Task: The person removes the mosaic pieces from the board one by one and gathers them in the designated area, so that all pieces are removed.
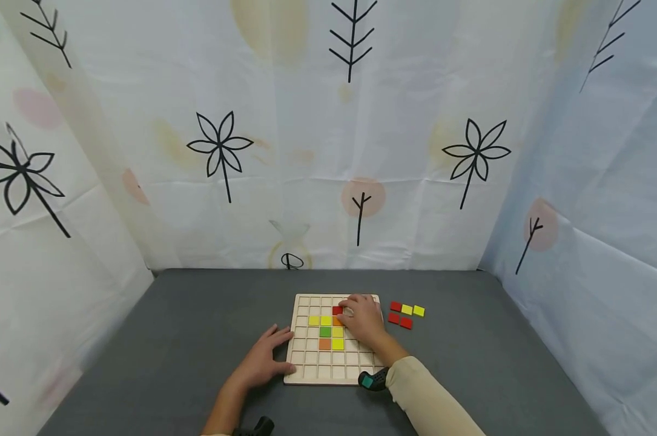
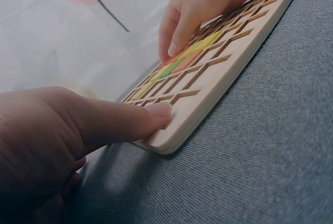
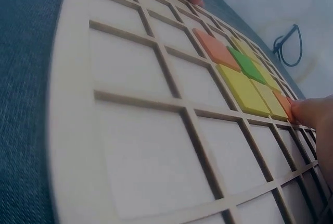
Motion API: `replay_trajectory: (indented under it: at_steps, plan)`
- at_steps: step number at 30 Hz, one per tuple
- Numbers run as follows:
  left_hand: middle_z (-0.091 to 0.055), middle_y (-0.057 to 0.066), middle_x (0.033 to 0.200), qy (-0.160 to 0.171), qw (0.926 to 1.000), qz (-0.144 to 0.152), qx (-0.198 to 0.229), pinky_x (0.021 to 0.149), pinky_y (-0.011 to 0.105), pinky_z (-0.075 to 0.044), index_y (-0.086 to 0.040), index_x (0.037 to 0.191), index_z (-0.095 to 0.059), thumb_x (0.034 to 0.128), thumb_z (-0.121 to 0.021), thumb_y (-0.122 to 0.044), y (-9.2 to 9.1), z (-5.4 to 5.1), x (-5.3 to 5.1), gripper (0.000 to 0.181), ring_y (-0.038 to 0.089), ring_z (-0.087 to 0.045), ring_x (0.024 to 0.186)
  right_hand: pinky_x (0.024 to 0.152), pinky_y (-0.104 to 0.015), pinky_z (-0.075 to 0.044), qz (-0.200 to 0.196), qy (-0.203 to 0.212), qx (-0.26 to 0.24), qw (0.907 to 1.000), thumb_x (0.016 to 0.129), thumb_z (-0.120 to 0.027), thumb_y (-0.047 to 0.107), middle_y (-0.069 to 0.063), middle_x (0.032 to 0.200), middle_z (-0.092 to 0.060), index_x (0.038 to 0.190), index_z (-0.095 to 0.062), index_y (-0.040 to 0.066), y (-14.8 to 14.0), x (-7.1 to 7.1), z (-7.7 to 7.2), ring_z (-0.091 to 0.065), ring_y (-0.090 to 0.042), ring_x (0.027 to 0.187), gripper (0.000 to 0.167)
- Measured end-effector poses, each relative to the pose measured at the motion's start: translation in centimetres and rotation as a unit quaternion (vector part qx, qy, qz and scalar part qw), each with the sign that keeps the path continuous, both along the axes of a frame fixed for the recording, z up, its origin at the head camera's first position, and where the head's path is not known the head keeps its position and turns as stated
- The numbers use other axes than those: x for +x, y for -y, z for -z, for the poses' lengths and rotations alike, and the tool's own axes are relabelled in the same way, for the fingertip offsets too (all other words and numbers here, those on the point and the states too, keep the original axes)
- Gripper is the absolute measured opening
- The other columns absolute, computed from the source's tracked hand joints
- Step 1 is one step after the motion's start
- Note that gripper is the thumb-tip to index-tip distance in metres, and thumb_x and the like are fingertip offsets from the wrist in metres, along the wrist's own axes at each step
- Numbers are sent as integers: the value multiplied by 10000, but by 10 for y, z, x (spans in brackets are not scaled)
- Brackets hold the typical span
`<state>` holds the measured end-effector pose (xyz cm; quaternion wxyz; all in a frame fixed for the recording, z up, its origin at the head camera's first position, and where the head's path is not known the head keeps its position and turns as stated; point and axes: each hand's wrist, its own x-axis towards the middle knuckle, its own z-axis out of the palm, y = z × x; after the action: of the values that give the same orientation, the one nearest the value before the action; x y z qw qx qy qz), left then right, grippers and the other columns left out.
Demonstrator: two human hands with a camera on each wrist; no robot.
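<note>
A pale wooden grid board (image 1: 306,369) lies on the table with several coloured tiles in its cells. At its left side my left hand (image 1: 261,362) is spread, thumb (image 2: 156,114) resting on the near corner and fingertips at the edge. My right hand (image 1: 364,320) reaches over the board's far part, thumb and forefinger about a red tile (image 1: 336,310). Its thumb touches an orange tile (image 3: 282,103) just below. Nearby cells hold yellow tiles (image 1: 314,321), a green tile (image 1: 325,332) and another orange tile (image 1: 325,344). The palm hides cells at the right.
Loose red tiles (image 1: 406,323) and yellow tiles (image 1: 418,311) lie right of the board on the grey table (image 1: 197,321). A white patterned cloth (image 1: 306,133) stands behind and on both sides. A black wrist device (image 1: 374,380) overlaps the board's near right corner.
</note>
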<state>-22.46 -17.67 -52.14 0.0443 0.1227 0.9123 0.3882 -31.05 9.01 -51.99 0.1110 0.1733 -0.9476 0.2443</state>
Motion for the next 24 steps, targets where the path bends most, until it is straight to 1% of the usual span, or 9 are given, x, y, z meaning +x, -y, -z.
replay_trajectory:
  at_steps: [7, 10, 11, 14, 17, 20, 24]
  plan:
    - [-447, 69, 1484, 99, 9998, 87, 148, 1026, 658, -292, -87, 1394, -545, 711, -862, -318, 2, 1, 2, 788, 405, -168, 1438, 940, -529, -377, 32, 15, -41, 10000, 884, -717, 326, -51, 1219, -607, 1110, -723, 208, 1, 1, 0, -479, -319, 1145, 255]
    - [-438, 80, 1489, 95, 9996, 185, 205, 1031, 662, -277, -77, 1400, -535, 709, -860, -326, 3, 1, 2, 802, 416, -160, 1437, 938, -529, -379, 60, 20, -73, 10000, 881, -722, 320, -46, 1216, -608, 1091, -723, 215, 2, 1, 0, -478, -318, 1145, 235]
    - [-432, 87, 1492, 83, 9995, 235, 199, 1048, 659, -252, -71, 1402, -530, 708, -859, -330, 4, 1, 2, 810, 420, -160, 1436, 941, -530, -376, 70, 47, -93, 9999, 880, -724, 318, -46, 1217, -607, 1085, -722, 217, 2, 1, -1, -475, -318, 1148, 230]
    - [-427, 116, 1491, 7, 9992, 376, 109, 1091, 644, -164, -52, 1405, -520, 701, -858, -351, 5, 0, 1, 836, 433, -174, 1428, 946, -540, -373, 92, 120, -125, 9998, 877, -727, 311, -52, 1224, -605, 1067, -718, 216, 4, 0, -2, -470, -326, 1157, 212]
    - [-431, 121, 1487, 15, 9992, 396, -43, 1122, 612, -81, -49, 1419, -502, 690, -860, -365, 5, -2, 1, 872, 421, -189, 1428, 952, -553, -364, 135, 248, -152, 9995, 877, -726, 304, -70, 1235, -596, 1058, -712, 208, 6, -1, -4, -463, -339, 1167, 205]
    - [-425, 114, 1493, 98, 9991, 385, -165, 1127, 600, -82, -63, 1442, -476, 686, -859, -379, 6, -3, 2, 905, 409, -188, 1432, 966, -556, -349, 222, 443, -210, 9986, 873, -729, 301, -80, 1237, -589, 1056, -709, 202, 8, -2, -7, -457, -341, 1171, 209]
    - [-401, 143, 1503, 105, 9984, 532, -159, 1117, 620, -82, -46, 1453, -452, 678, -865, -381, 6, -5, 3, 939, 429, -173, 1429, 974, -555, -334, 344, 647, -358, 9967, 865, -742, 291, -73, 1218, -585, 1037, -691, 207, 10, -4, -10, -451, -332, 1164, 197]
